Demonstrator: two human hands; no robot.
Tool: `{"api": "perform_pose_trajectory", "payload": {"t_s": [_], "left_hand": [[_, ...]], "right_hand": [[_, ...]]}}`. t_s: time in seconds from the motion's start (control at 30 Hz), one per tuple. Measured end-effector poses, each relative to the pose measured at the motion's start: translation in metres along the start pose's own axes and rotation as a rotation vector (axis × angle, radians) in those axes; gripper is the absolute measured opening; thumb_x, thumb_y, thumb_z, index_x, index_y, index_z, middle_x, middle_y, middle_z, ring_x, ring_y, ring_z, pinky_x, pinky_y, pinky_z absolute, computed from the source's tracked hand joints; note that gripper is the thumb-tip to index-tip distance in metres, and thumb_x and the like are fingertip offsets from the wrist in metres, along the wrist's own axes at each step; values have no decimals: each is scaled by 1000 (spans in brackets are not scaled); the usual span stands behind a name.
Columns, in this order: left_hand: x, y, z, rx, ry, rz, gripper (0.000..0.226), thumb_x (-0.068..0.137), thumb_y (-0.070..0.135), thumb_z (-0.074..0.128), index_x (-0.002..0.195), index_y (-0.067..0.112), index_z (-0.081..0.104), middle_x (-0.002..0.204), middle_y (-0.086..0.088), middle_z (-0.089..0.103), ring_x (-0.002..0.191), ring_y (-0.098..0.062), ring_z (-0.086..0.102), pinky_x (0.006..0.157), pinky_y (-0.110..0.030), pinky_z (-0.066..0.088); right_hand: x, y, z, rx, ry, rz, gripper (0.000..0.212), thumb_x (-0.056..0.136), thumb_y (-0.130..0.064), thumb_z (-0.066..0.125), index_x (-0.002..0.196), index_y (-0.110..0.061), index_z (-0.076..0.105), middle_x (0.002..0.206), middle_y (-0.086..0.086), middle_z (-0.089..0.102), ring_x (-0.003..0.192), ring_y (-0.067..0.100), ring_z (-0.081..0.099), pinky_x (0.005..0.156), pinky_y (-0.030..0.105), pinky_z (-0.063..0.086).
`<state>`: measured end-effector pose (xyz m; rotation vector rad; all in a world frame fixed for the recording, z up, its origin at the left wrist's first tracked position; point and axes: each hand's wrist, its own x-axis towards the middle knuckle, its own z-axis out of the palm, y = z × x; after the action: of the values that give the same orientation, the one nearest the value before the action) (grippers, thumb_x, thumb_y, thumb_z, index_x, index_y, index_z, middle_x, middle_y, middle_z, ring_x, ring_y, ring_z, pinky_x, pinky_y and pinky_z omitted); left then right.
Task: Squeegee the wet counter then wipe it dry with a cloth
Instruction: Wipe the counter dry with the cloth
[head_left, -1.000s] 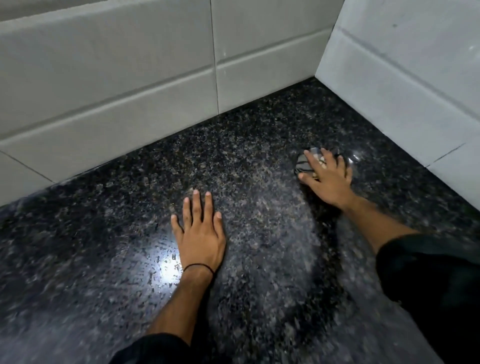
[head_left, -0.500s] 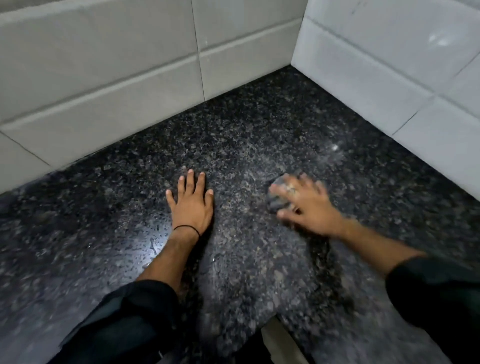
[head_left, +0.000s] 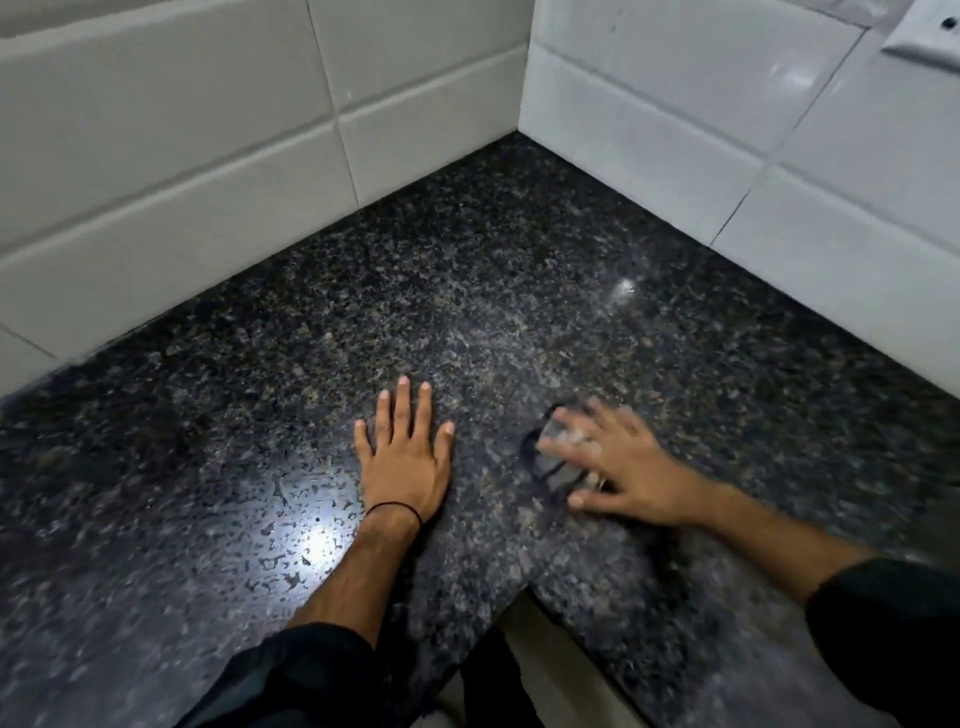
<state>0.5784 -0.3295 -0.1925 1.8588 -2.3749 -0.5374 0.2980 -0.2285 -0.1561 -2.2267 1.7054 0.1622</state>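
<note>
Pressing a small bunched cloth (head_left: 558, 457) flat under your R hand (head_left: 621, 467), fingers spread over it, blurred.
L hand (head_left: 402, 457) lies open, palm down on dark granite counter (head_left: 467, 270), holding nothing. Cloth looks soft, light, prob. damp; pin it w/ palm, centre.

Just the one head cam here, sitting close above the bench (head_left: 467, 291), tilted forward and down toward its far corner where the two tiled walls (head_left: 171, 171) meet, near edge notch at the bottom.
</note>
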Motion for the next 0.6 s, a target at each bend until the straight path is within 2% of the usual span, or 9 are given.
{"api": "perform_pose_trajectory", "payload": {"t_s": [0.1,0.17,0.2,0.27,0.33,0.4,0.47,0.53,0.6], "left_hand": [[2,2,-4,-11,-14,2,62,101,54,16,156,33,0,164,8,-13,151,-19,-11,119,-50,-9],[4,8,-9,-12,4,1,60,101,50,22,157,29,9,165,4,-2,151,-24,-3,120,-52,-4],[6,13,-11,-9,31,-3,59,102,47,26,156,27,16,165,2,5,150,-27,4,120,-54,-2],[10,24,-14,-4,92,-5,54,101,39,32,152,24,27,163,2,15,146,-29,18,119,-57,4],[20,37,-16,-21,119,30,51,101,36,35,150,24,32,163,2,17,144,-26,23,118,-58,7],[36,49,-17,-51,118,73,50,101,36,36,149,24,33,164,3,14,147,-24,19,117,-57,7],[57,57,-18,-57,111,99,50,101,38,35,150,25,33,164,4,12,149,-23,15,118,-57,7],[72,56,-18,-50,98,111,51,102,39,34,150,26,32,164,4,12,150,-22,13,118,-56,7],[89,56,-18,-38,90,116,50,102,39,33,150,24,33,163,2,20,149,-22,19,119,-56,6]], "right_hand": [[5,68,-13,93,131,522,72,81,-83,26,146,-62,3,164,-9,3,150,31,0,118,58,5],[18,82,-20,262,232,850,71,86,-77,33,149,-55,9,164,-6,3,149,35,-1,118,58,1],[30,75,-21,318,245,930,70,88,-74,35,150,-53,8,165,-4,0,149,37,-4,117,59,-2],[52,43,-16,308,240,868,69,91,-70,36,151,-52,7,165,-3,-4,148,40,-8,115,61,-7],[62,0,-5,214,208,557,68,91,-70,36,150,-54,4,165,-5,-7,148,39,-11,114,61,-10],[56,-19,0,113,122,235,69,90,-73,33,148,-58,1,164,-10,-8,149,33,-13,114,59,-10],[53,8,-12,47,100,83,69,88,-76,32,148,-58,3,164,-12,-3,150,27,-9,115,56,-6],[60,54,-23,52,139,191,70,85,-79,32,147,-59,7,164,-12,3,151,28,-3,115,57,-1],[74,115,-38,147,215,526,70,84,-79,33,147,-59,10,164,-9,6,150,34,1,115,59,1]]}}
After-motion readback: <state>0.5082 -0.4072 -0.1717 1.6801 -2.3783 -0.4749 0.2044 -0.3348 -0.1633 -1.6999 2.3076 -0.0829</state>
